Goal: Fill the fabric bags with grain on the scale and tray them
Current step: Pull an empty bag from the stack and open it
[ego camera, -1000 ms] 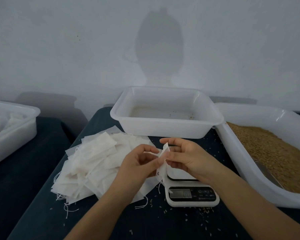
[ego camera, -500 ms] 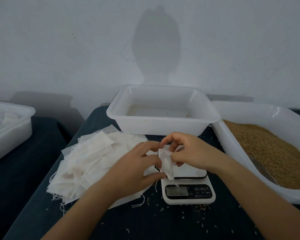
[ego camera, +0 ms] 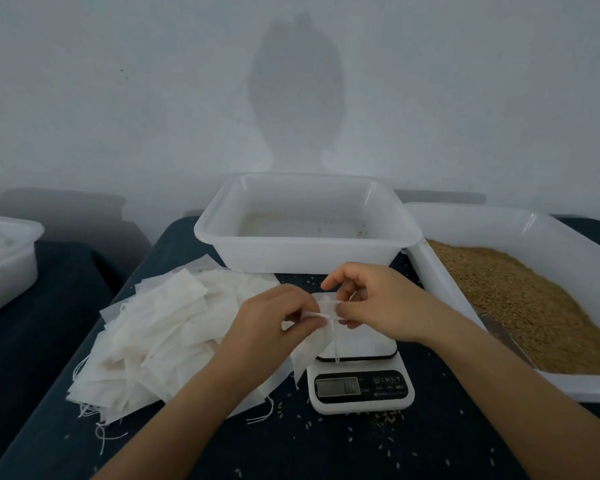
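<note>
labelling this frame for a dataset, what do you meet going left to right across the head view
White plastic bin at the left edge → pile of empty white fabric bags → left hand → right hand → large white tray of brown grain

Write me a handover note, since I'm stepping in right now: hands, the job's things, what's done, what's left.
Left hand and right hand both pinch one empty fabric bag above the scale.
Pile of empty bags lies left of the scale; grain tub right; tray behind, holding only stray grains.
Done: bag picked up.
Left: open, fill, weigh, tray it.
</note>
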{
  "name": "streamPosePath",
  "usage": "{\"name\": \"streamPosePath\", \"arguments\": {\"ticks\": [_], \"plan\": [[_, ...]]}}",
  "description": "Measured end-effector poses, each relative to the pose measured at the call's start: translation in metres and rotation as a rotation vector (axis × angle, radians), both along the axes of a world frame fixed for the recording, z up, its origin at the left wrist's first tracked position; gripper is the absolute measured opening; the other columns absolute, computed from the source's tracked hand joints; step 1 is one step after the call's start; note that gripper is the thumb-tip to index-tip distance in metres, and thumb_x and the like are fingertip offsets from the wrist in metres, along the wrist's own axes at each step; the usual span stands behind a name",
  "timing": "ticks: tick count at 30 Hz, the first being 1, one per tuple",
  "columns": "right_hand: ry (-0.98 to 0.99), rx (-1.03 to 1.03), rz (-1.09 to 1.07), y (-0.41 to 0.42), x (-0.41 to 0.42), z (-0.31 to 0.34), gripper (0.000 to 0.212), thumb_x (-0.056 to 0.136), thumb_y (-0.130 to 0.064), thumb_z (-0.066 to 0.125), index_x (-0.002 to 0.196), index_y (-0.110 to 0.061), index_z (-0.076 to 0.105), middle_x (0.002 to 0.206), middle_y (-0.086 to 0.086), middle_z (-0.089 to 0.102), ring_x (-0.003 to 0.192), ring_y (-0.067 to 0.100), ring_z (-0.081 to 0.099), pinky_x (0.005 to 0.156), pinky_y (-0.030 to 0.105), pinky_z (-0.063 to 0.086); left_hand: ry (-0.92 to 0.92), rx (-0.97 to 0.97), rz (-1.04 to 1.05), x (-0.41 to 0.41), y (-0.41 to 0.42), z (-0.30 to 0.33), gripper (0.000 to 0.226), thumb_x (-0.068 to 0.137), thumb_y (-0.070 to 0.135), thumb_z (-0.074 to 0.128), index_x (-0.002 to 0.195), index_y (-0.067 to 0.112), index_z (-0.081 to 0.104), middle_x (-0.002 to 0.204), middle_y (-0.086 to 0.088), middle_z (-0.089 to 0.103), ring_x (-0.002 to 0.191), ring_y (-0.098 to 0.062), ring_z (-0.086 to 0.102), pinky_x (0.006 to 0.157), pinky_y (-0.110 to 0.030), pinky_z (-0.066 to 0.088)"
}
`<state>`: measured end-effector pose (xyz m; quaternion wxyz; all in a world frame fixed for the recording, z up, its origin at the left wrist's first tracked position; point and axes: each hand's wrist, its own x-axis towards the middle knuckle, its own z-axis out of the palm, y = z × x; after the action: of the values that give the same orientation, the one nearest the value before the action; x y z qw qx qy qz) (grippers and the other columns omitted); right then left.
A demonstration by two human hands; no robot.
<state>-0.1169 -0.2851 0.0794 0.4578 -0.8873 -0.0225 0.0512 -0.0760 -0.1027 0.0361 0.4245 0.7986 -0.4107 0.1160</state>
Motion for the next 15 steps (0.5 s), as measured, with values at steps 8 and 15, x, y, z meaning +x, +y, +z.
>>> {"name": "streamPosePath", "arguments": {"ticks": [8, 15], "plan": [[0.043, -0.637, -0.453, -0.141, -0.037, 0.051, 0.02, 0.093, -0.04, 0.055, 0.092, -0.024, 0.066, 0.083, -0.006, 0.069, 0.073, 0.01, 0.064, 0.062, 0.024, 0.046, -0.023, -0.033, -0.032, -0.003, -0.02, 0.008, 0.006, 0.08, 0.025, 0.068, 0.078, 0.019, 0.068, 0.076, 0.017, 0.061, 0.074, -0.002, 0.057, 0.065, -0.007, 0.043], [0.669, -1.029, -0.2, -0.177, -0.039, -0.017, 0.039, 0.087, -0.054, 0.058, 0.075, -0.017, 0.06, 0.076, -0.002, 0.059, 0.065, 0.011, 0.052, 0.061, 0.023, 0.043, -0.089, -0.017, -0.124, -0.005, -0.049, 0.005, 0.003, 0.082, 0.012, 0.068, 0.085, 0.014, 0.068, 0.083, 0.012, 0.062, 0.076, 0.0, 0.055, 0.067, -0.01, 0.044]]}}
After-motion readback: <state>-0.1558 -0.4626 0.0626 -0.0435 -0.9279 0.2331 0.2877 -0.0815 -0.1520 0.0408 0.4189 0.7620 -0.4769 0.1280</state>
